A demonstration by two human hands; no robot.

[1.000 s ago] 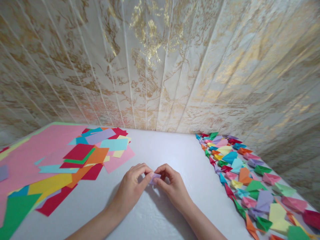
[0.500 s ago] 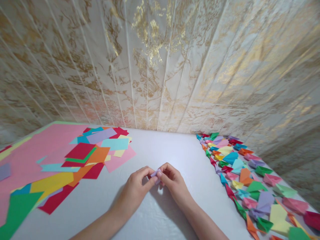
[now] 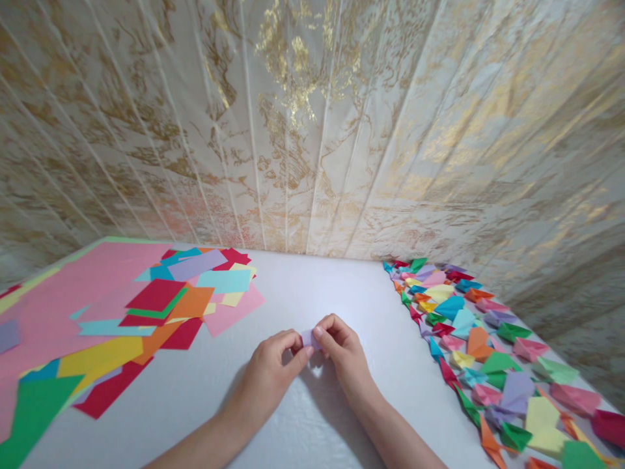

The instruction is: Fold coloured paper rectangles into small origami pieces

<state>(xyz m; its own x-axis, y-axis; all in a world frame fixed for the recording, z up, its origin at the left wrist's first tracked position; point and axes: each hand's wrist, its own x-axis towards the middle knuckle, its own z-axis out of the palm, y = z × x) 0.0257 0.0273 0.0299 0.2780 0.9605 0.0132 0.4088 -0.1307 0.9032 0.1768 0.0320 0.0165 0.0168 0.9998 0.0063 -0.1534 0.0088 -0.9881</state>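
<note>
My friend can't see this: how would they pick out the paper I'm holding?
On the white table, look between flat sheets on the left and folded shapes on the right. There, the left hand and right hand hold a small pale purple paper, the only piece held.

The person's left hand (image 3: 268, 365) and right hand (image 3: 346, 352) were both bare, and so were the wrists (image 3: 365, 389). The left forearm (image 3: 208, 435) and right forearm (image 3: 393, 420) were uncovered as well, right down to the lower edge of the view. The fingers (image 3: 336, 323) looked slim, and each hand tapered smoothly into its wrist. A nail showed on the right thumb (image 3: 325, 339), though finer detail there was too blurred to tell.
</note>
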